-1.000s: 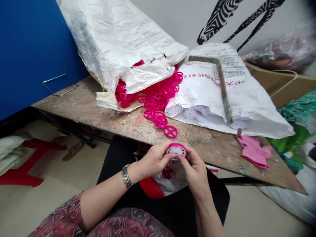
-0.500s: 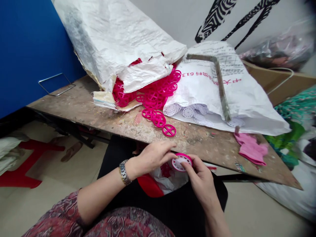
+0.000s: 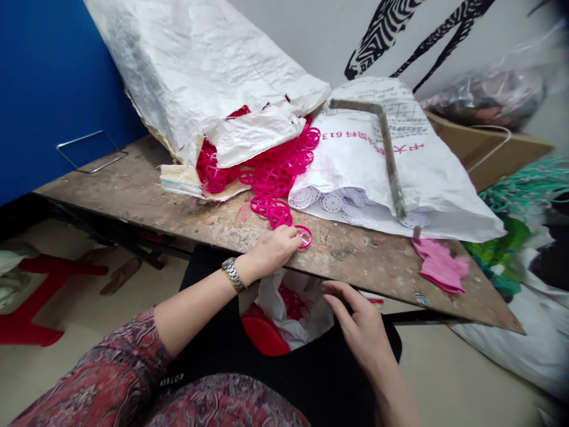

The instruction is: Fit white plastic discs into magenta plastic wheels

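At the table's front edge, my left hand (image 3: 274, 249), with a metal watch on its wrist, has its fingers closed on the near pink plastic wheel (image 3: 306, 237). This wheel is a round ring with cross spokes. My right hand (image 3: 355, 311) is raised over my lap, thumb and fingers apart, holding nothing. Below and between the hands is a red container (image 3: 265, 333) lined with a white bag, with pink pieces inside. More pink wheels (image 3: 278, 178) spill from a torn white sack (image 3: 208, 65). White perforated discs (image 3: 333, 200) lie at the mouth of another sack (image 3: 355, 142).
A bent metal bar (image 3: 389, 148) rests on the right sack. Near the right end of the worn table (image 3: 213, 220) lies a pink glove-like cloth (image 3: 441, 267). A wire stand (image 3: 92, 153) is at the left. On the floor stands a red stool (image 3: 42, 302).
The pink wheel with the white disc has left my right hand and is out of sight. My left hand has moved up and forward to the loose pink wheel on the table.
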Tool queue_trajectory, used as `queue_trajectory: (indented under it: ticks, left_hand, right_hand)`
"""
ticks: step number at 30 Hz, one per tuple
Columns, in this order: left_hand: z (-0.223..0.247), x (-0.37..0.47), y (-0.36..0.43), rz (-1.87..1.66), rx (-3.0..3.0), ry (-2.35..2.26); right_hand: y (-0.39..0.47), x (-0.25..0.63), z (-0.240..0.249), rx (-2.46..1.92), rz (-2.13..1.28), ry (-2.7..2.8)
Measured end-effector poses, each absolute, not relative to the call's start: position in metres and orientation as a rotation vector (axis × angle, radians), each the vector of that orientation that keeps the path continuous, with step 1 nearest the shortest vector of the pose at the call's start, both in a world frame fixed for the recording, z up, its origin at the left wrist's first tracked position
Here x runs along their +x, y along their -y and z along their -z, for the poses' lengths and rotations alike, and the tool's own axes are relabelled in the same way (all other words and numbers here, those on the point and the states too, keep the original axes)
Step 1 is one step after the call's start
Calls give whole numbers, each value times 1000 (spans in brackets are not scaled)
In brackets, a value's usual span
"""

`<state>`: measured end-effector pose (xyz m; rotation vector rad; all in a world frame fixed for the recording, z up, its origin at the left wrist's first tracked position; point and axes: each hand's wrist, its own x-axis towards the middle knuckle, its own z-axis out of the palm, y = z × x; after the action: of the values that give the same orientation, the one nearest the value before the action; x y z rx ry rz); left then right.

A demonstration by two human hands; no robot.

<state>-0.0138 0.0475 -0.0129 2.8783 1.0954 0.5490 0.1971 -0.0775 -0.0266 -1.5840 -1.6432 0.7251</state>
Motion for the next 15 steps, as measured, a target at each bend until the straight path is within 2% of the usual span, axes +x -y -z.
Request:
queue_trajectory:
  ticks: [6, 12, 15]
  left_hand:
    - [9, -16, -35, -616, 3016, -815]
    - [13, -13, -26, -719, 3060, -709]
    - [21, -11, -23, -960, 2916, -776]
  right_hand:
    - [45, 190, 16, -1534, -810, 1383]
    - [14, 178, 16, -1451, -922, 1362]
    - [9, 172, 16, -1352, -997, 1287]
